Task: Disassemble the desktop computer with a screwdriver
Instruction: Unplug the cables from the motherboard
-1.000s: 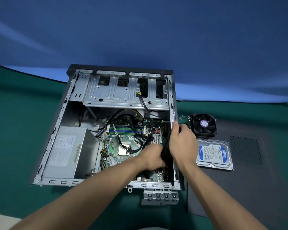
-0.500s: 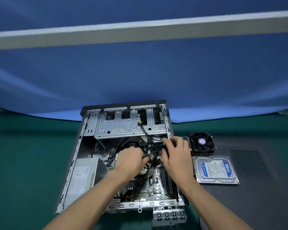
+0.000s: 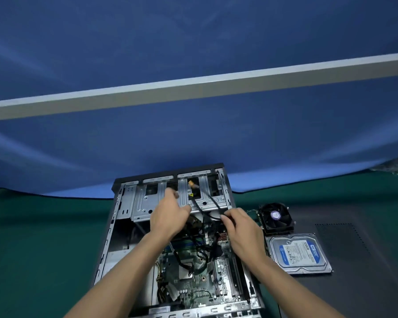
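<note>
The open desktop case (image 3: 115, 226) lies flat on the green mat, with its green motherboard (image 3: 193, 283) exposed. My left hand (image 3: 168, 214) reaches over the silver drive cage (image 3: 147, 200) at the far end, fingers loosely spread and blurred. My right hand (image 3: 241, 232) pinches a black cable (image 3: 213, 200) that runs up to the drive cage, next to a second black cable with a yellow connector (image 3: 191, 184). No screwdriver is in view.
A black CPU fan with heatsink (image 3: 275, 218) and a blue-labelled hard drive (image 3: 299, 252) lie right of the case on the dark side panel (image 3: 354, 260). A blue backdrop with a pale bar (image 3: 193, 88) rises behind.
Both hands moved from the middle of the motherboard to the drive cage end. The right hand took hold of a black cable. The view tilted upward.
</note>
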